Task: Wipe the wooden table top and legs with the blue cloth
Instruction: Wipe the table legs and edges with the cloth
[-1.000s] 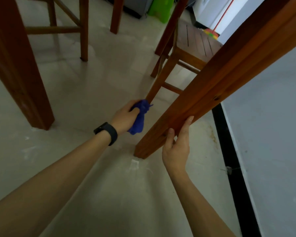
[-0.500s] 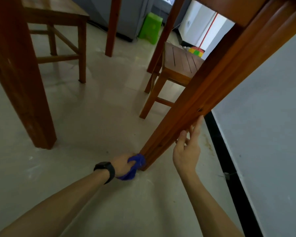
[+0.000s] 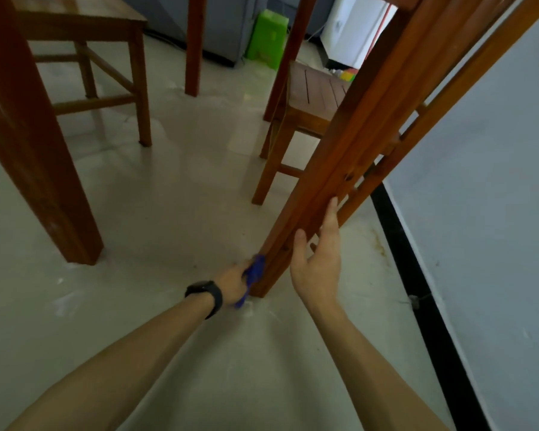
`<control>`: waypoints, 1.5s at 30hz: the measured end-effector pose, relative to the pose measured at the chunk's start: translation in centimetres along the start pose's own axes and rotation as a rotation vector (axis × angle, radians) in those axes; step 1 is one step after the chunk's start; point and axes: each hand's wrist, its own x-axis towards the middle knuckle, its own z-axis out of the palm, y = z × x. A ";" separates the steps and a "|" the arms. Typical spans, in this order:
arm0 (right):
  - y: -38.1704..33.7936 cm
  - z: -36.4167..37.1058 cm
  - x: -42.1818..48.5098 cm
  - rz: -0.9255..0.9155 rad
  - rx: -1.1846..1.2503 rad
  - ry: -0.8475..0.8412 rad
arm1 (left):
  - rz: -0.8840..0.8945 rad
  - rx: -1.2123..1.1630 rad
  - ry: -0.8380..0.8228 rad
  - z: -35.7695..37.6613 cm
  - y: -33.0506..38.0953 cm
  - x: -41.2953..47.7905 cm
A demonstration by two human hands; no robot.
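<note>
View from under the table, looking down at a pale floor (image 3: 175,231). Left hand (image 3: 232,283) low, near the foot of the table leg (image 3: 333,169), fingers closed round the blue cloth (image 3: 255,272). The cloth is bunched between the left palm and the leg's left face, pressed against the wood just above the floor; a small tail of it hangs below the hand, close to the floor. Only a strip of cloth shows, the rest hidden by the hand and the leg edge. Black watch (image 3: 206,295) on the left wrist. Right hand (image 3: 319,259) on the other side of the same leg, a little higher than the left: fingers extended and slightly spread, thumb lying against the leg's near edge, fingertips reaching up along the right side. It grips nothing; whether the palm itself touches the wood cannot be told. The two hands flank the leg, with the cloth on the left side only. Another thick leg (image 3: 35,150) stands well apart to the left. A wooden chair (image 3: 311,98) sits behind the wiped leg, a second chair (image 3: 84,29) at upper left. Green stool (image 3: 266,38) far back. Grey wall (image 3: 486,181) with a black skirting strip at right.
</note>
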 end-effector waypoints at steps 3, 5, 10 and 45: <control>1.1 1.6 -0.8 0.021 -0.068 -0.079 | -0.244 0.111 -0.185 -0.4 -5.3 -1.6; 1.4 2.5 -0.7 0.006 -0.076 -0.065 | -0.296 -0.066 -0.042 -1.5 -6.3 -0.8; 1.9 4.6 0.0 0.053 -0.080 0.004 | -0.252 -0.415 0.136 -2.5 -4.6 2.9; 5.7 9.6 -10.6 1.175 1.116 -0.228 | -0.241 -0.110 -0.057 0.3 0.0 -5.4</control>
